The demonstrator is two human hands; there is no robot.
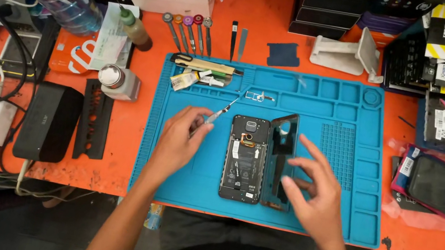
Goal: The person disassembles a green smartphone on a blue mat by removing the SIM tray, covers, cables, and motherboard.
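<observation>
Bare forearms reach over a blue mat (343, 165) on a cluttered orange surface (121, 144).
Left hand (176, 144) fingers pinch a screwdriver (221, 111); right hand (314, 193) fingers spread wide, touching the back cover (281, 153) beside the opened phone (245, 158).

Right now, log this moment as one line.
left hand: holds screwdriver | right hand: on back cover | opened phone: flat on blue mat

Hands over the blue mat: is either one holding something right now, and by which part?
The left hand pinches a thin screwdriver at its handle end. The right hand has fingertips on the removed back cover, near its lower edge.
</observation>
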